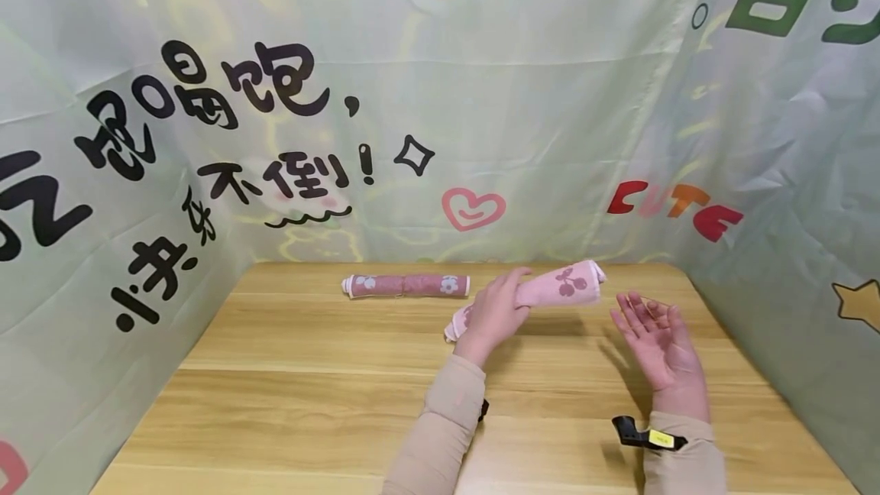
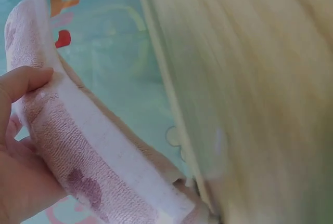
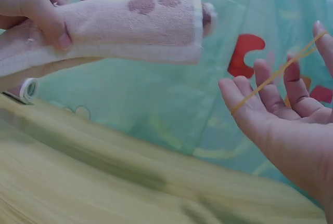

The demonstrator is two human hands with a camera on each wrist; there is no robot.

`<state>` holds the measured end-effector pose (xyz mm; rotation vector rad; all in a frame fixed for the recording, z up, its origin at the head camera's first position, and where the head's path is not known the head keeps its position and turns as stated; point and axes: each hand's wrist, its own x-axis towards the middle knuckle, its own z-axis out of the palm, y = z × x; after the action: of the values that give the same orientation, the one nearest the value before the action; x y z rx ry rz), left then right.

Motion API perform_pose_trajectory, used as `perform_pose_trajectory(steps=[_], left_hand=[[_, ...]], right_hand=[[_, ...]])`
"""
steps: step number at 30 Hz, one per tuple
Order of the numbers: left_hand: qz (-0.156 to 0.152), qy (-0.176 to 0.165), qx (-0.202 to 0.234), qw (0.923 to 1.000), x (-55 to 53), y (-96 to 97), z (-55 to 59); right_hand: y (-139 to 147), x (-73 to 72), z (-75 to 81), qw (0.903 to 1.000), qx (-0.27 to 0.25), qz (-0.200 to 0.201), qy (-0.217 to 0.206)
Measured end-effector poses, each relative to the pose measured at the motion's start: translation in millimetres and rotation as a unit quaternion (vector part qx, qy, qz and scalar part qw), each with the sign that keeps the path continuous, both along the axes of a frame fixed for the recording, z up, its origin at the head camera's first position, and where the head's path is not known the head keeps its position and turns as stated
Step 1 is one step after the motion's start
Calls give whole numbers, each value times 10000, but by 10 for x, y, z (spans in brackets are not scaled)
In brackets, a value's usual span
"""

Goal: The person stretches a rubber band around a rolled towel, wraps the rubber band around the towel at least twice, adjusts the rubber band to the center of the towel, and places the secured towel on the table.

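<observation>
Left hand point(image 1: 493, 313): grips the light pink rolled towel point(image 1: 560, 286) around its body, thumb lying across the roll in the left wrist view.
Light pink rolled towel: held above the table point(image 1: 296, 411), its shadow falling on the wood beneath; slanted, with the end toward the right hand higher in the head view; darker cherry print and a pale border along its edge.
Right hand point(image 1: 661, 350): palm turned up, fingers extended and spread, not closed on the towel; positioned just beside the towel's right end, apart from it.
Elastic band point(image 3: 278, 73): yellowish, stretched between the thumb and the fingers of the right hand.
Dark pink rolled towel point(image 1: 425, 286): lies flat near the table's back edge, left of the left hand, untouched; flower print toward both ends, what appears to be a thin tie at the middle.
Sleeves: beige on both arms; a black mount point(image 1: 632, 434) with a yellow label sits at the right wrist.
Backdrop: pale printed cloth point(image 1: 564, 128) behind the table, bearing a pink heart outline and coloured "CUTE" lettering point(image 1: 677, 205).
</observation>
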<state>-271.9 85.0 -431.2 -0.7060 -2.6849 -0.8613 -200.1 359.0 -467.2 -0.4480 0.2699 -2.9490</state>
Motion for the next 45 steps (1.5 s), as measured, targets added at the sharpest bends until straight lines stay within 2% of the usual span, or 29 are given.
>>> perform_pose_trajectory(steps=[4,9,13,17,19,23,26,32,36,41,45], left_hand=[[147,67,283,9995,38,-28,-14],[317,171,416,9985,72,-25,-27],[389,232,380,9983,86,-12,-26],[433,322,324,9980,96,-21,-9],[443,410,325,9976,106,-31,0],[451,577,303,9969,126,-40,0],[455,707,258,9961,138,-41,-8],[286,876,121,9957,144,-48,-13],[98,760,-108,9970,161,-48,0],[-110,641,-351,9973,195,-13,45],[-182,728,-247,9969,229,46,77]], right_hand=[[-128,40,129,9957,802,-443,142],[-285,97,361,9787,1812,-967,49],[-392,126,517,9644,2369,-1176,-29],[-499,127,630,9516,2838,-1177,-62],[-557,116,674,9426,3130,-1152,-189],[-691,91,735,9160,3771,-1247,-561],[-789,64,740,9035,3991,-1393,-711],[-904,9,714,9046,3780,-1749,-910],[-925,3,693,9004,3746,-1953,-1038],[-924,1,677,8998,3763,-2062,-784],[-913,0,683,9010,3796,-2034,-524]])
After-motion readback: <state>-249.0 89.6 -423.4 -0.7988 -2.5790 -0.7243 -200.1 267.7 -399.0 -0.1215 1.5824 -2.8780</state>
